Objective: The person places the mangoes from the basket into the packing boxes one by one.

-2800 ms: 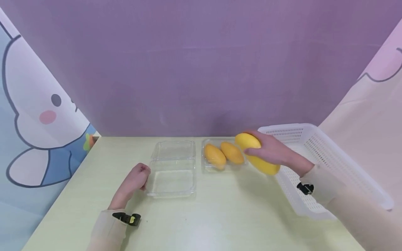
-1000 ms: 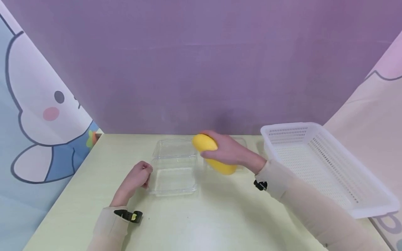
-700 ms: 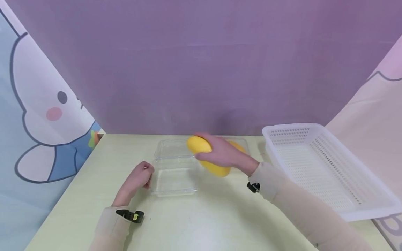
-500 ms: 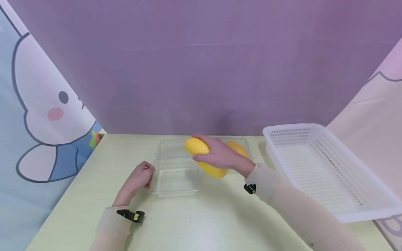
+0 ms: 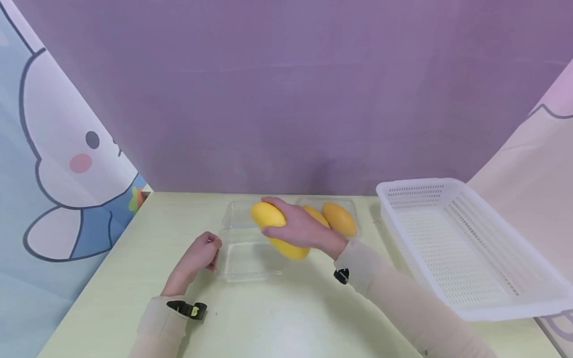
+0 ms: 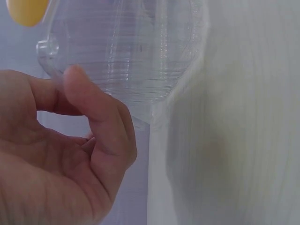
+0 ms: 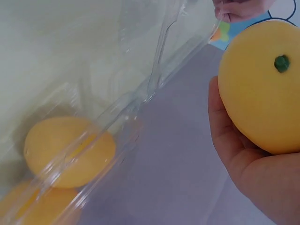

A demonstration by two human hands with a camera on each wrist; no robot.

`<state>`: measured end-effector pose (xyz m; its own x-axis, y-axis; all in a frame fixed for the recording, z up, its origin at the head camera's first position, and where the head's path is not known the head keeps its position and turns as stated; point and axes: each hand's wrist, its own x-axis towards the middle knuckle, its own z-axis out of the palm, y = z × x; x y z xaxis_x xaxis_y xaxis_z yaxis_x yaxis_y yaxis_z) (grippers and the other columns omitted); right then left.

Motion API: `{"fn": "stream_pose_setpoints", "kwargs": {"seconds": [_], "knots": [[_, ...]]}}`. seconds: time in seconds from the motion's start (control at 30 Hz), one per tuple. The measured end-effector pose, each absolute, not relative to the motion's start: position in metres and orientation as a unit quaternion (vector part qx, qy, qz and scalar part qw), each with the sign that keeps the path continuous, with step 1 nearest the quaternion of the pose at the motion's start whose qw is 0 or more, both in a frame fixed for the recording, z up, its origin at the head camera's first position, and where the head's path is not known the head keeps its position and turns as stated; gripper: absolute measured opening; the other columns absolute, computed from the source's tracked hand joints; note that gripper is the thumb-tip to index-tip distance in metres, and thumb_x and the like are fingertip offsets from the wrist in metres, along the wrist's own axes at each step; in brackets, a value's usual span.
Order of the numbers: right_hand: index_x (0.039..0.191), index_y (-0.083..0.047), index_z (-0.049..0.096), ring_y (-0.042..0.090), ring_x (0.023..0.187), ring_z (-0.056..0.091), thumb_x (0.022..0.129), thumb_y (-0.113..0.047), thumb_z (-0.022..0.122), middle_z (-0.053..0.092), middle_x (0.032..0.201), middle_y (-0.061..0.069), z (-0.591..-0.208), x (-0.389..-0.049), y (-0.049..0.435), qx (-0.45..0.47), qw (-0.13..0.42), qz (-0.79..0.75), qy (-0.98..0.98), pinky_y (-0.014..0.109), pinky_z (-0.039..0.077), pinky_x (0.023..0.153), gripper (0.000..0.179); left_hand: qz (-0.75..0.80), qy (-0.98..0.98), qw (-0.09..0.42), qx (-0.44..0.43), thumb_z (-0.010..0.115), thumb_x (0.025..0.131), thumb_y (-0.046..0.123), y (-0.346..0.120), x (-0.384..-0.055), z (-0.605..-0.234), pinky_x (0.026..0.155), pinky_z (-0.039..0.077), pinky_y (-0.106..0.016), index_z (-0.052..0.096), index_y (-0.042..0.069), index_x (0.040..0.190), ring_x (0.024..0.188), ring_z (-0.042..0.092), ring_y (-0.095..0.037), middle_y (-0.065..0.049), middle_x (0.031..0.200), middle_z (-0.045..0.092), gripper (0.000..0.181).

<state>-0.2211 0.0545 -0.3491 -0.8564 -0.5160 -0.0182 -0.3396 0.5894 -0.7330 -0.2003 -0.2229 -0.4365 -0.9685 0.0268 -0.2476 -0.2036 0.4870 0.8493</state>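
Note:
My right hand [image 5: 293, 226] grips a yellow mango [image 5: 268, 215] across its middle, with the mango's two ends showing on either side. A green stem spot marks the mango's end in the right wrist view. They hang over the right side of an open clear plastic clamshell box [image 5: 246, 258]. My left hand [image 5: 201, 251] has curled fingers and pinches the box's left edge; in the left wrist view the fingertip [image 6: 75, 77] lies at the box's corner. Beside it at the back stands a second clear box [image 5: 351, 204] with two orange-yellow mangoes [image 5: 339, 219], one partly hidden by my right hand.
A white perforated plastic basket [image 5: 447, 248] stands on the right of the pale table [image 5: 268, 323]. A purple wall [image 5: 286, 99] rises along the table's back edge. Printed cloths with cartoon figures hang at both sides.
My right hand has carried the mango leftward from beside the basket, past the filled box, to over the open box's right side. The left hand has kept its place.

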Motion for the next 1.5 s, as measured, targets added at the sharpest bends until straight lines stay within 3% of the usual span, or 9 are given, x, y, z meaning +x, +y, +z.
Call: {"fn": "stream_pose_setpoints", "kwargs": {"seconds": [0.4,0.67,1.17,1.5], "knots": [[0.158,-0.032,0.033,0.014,0.079,0.062,0.092,-0.041,0.066,0.061,0.107,-0.006,-0.354,-0.213,0.029,-0.283,0.116,-0.372,0.876,0.035,0.053,0.075,0.074,0.500,0.856,0.115,-0.059,0.042,0.101,0.012,-0.221,-0.199,-0.437,0.057,0.053,-0.033,0.048,-0.006,0.116,0.059,0.053,-0.021,-0.008,0.073,0.051,0.024],[0.159,-0.029,0.032,0.013,0.091,0.058,0.092,-0.041,0.065,0.056,0.117,-0.010,-0.367,-0.216,0.017,-0.293,0.100,-0.355,0.882,0.034,0.050,0.084,0.076,0.504,0.854,0.115,-0.065,0.042,0.099,0.012,-0.221,-0.200,-0.437,0.056,0.053,-0.033,0.048,-0.005,0.114,0.059,0.053,-0.020,-0.008,0.072,0.051,0.024],[0.157,-0.027,0.031,0.014,0.081,0.058,0.089,-0.040,0.067,0.054,0.113,-0.004,-0.393,-0.220,0.001,-0.298,0.114,-0.314,0.894,0.031,0.050,0.068,0.078,0.503,0.854,0.111,-0.067,0.044,0.099,0.014,-0.222,-0.201,-0.438,0.056,0.053,-0.032,0.049,-0.003,0.112,0.061,0.051,-0.020,-0.009,0.075,0.051,0.022],[0.155,-0.026,0.037,0.014,0.083,0.056,0.089,-0.040,0.068,0.056,0.114,-0.002,-0.404,-0.220,-0.009,-0.303,0.120,-0.255,0.911,0.031,0.046,0.067,0.075,0.513,0.849,0.110,-0.065,0.043,0.099,0.011,-0.221,-0.200,-0.436,0.056,0.052,-0.031,0.048,-0.003,0.111,0.061,0.050,-0.019,-0.008,0.075,0.049,0.020]]}}
